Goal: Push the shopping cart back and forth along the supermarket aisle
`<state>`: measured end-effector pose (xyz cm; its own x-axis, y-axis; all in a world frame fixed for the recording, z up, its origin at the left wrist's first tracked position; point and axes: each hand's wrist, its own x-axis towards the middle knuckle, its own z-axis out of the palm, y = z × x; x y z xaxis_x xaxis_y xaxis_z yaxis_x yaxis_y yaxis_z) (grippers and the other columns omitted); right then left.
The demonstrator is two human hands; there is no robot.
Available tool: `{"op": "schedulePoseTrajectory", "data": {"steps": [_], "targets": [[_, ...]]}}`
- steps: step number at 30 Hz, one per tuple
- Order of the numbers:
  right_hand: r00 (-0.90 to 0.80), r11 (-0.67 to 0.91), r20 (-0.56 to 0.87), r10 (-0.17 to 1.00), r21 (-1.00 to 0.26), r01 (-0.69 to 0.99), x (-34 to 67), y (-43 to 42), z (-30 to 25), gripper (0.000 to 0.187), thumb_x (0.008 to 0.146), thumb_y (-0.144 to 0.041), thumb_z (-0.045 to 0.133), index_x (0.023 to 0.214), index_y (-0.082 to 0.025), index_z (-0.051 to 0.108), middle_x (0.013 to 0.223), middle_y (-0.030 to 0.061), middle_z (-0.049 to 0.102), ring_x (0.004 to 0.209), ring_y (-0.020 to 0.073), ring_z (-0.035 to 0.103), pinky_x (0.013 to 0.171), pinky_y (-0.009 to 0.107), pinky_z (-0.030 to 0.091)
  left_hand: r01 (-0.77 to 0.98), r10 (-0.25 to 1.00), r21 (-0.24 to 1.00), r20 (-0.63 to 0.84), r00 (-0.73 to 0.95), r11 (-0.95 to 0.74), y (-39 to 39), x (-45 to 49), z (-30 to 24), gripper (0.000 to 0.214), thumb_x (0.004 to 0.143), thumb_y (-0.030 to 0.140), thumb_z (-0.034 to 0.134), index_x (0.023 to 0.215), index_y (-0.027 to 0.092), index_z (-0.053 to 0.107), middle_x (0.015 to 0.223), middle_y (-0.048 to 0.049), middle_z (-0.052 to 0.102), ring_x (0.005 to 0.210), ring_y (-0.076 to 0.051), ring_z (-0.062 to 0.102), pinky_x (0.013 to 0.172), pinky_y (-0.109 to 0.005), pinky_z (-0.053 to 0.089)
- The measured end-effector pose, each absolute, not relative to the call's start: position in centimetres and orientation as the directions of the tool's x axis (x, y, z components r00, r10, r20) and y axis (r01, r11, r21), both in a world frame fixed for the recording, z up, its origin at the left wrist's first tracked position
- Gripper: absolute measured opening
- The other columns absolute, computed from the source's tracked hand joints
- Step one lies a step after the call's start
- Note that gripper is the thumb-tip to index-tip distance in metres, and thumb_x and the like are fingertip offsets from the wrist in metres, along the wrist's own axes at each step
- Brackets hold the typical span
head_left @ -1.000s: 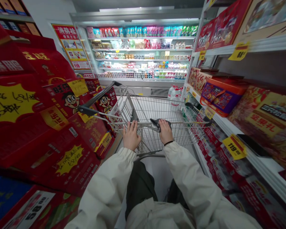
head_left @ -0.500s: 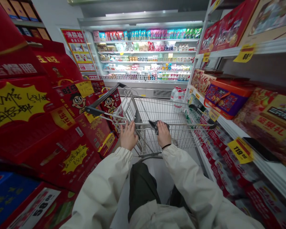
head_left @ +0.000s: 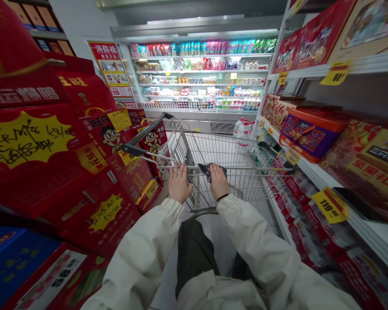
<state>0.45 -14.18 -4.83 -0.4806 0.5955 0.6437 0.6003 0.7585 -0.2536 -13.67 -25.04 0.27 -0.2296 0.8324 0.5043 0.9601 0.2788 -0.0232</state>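
Both my hands rest on the near end of a wire shopping cart point(head_left: 228, 172), whose basket holds no visible goods. My left hand point(head_left: 180, 183) curls over the cart's handle bar point(head_left: 194, 168). My right hand point(head_left: 219, 181) grips the same bar, on top of a dark grey soft item point(head_left: 209, 171), possibly a cloth. Cream sleeves cover both my forearms, and dark trousers show below them. A thin black band circles my right wrist.
Red gift boxes point(head_left: 90, 142) with yellow price signs are stacked along the left. White shelves point(head_left: 339, 202) of boxed goods and yellow tags line the right. Water bottles point(head_left: 244, 133) stand beyond the cart, in front of a lit refrigerated display case point(head_left: 197, 73).
The cart, aisle and display case have shifted rightward in the view. Both hands remain on the cart's handle.
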Motion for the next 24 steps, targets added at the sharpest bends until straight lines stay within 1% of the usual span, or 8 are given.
{"op": "schedulePoseTrajectory", "data": {"steps": [3,5,8,11,13,15,21,24], "targets": [[-0.540,0.803,0.639,0.548,-0.220,0.555,-1.9,-15.7,-4.2,0.068,0.074,0.003,0.038,0.142,0.002,0.043,0.151,0.0196,0.040,0.142,0.0255,0.034,0.119,0.044,0.029,0.961,0.827,-0.016,0.513,-0.229,0.276,-25.0,-13.5,0.4,0.074,0.074,0.022,0.049,0.145,0.004,0.040,0.155,-0.0112,0.037,0.148,-0.033,0.021,0.122,-0.050,0.017],[-0.542,0.811,0.644,0.540,-0.224,0.541,-2.5,-16.1,-3.9,0.068,0.074,0.002,0.038,0.142,0.000,0.044,0.150,0.0188,0.041,0.142,0.0247,0.035,0.118,0.043,0.030,0.964,0.828,-0.020,0.516,-0.219,0.267,-25.2,-13.5,0.4,0.072,0.076,0.022,0.047,0.146,0.007,0.040,0.156,-0.0104,0.035,0.148,-0.031,0.022,0.122,-0.049,0.017],[-0.473,0.771,0.658,0.586,-0.271,0.576,-2.0,-15.7,-4.0,0.068,0.072,0.002,0.039,0.140,0.000,0.046,0.149,0.0193,0.044,0.140,0.0261,0.038,0.117,0.045,0.031,0.961,0.815,-0.026,0.536,-0.220,0.277,-26.1,-14.0,0.5,0.070,0.082,0.024,0.043,0.149,0.008,0.034,0.159,-0.0102,0.028,0.148,-0.029,0.023,0.122,-0.050,0.015],[-0.415,0.733,0.658,0.628,-0.322,0.599,-1.4,-15.0,-4.1,0.068,0.071,0.000,0.043,0.139,0.000,0.047,0.146,0.0217,0.046,0.139,0.0284,0.040,0.117,0.047,0.030,0.943,0.783,-0.013,0.561,-0.269,0.334,-26.8,-14.9,0.3,0.072,0.085,0.029,0.041,0.151,0.004,0.025,0.160,-0.0153,0.021,0.148,-0.029,0.023,0.121,-0.053,0.014],[-0.414,0.734,0.654,0.633,-0.337,0.590,-1.9,-14.9,-4.0,0.068,0.071,-0.001,0.044,0.139,0.001,0.047,0.146,0.0231,0.046,0.139,0.0292,0.039,0.117,0.048,0.030,0.936,0.784,-0.015,0.551,-0.286,0.352,-27.0,-15.6,0.1,0.074,0.085,0.030,0.041,0.151,0.003,0.024,0.159,-0.0172,0.022,0.148,-0.030,0.023,0.120,-0.054,0.013],[-0.433,0.751,0.655,0.619,-0.334,0.569,-3.0,-15.4,-3.8,0.068,0.072,-0.001,0.042,0.140,0.002,0.045,0.147,0.0234,0.045,0.140,0.0287,0.037,0.118,0.049,0.029,0.937,0.802,-0.027,0.527,-0.282,0.348,-26.9,-16.0,-0.1,0.075,0.082,0.028,0.043,0.151,0.003,0.026,0.159,-0.0167,0.025,0.148,-0.030,0.023,0.121,-0.054,0.012],[-0.555,0.848,0.667,0.497,-0.239,0.473,-6.1,-17.4,-3.5,0.066,0.077,0.000,0.037,0.142,-0.001,0.043,0.151,0.0194,0.040,0.143,0.0242,0.035,0.118,0.044,0.031,0.939,0.821,-0.022,0.492,-0.289,0.344,-26.6,-16.1,0.1,0.081,0.073,0.021,0.046,0.150,0.001,0.028,0.157,-0.0173,0.028,0.147,-0.029,0.025,0.122,-0.053,0.011],[-0.531,0.834,0.676,0.512,-0.244,0.494,-5.2,-17.0,-3.7,0.065,0.077,0.001,0.038,0.141,-0.002,0.045,0.150,0.0188,0.043,0.142,0.0247,0.036,0.118,0.044,0.031,0.944,0.828,-0.013,0.485,-0.283,0.330,-26.9,-15.8,0.3,0.081,0.072,0.020,0.046,0.149,0.001,0.029,0.158,-0.0170,0.028,0.147,-0.028,0.026,0.122,-0.053,0.010]]}}
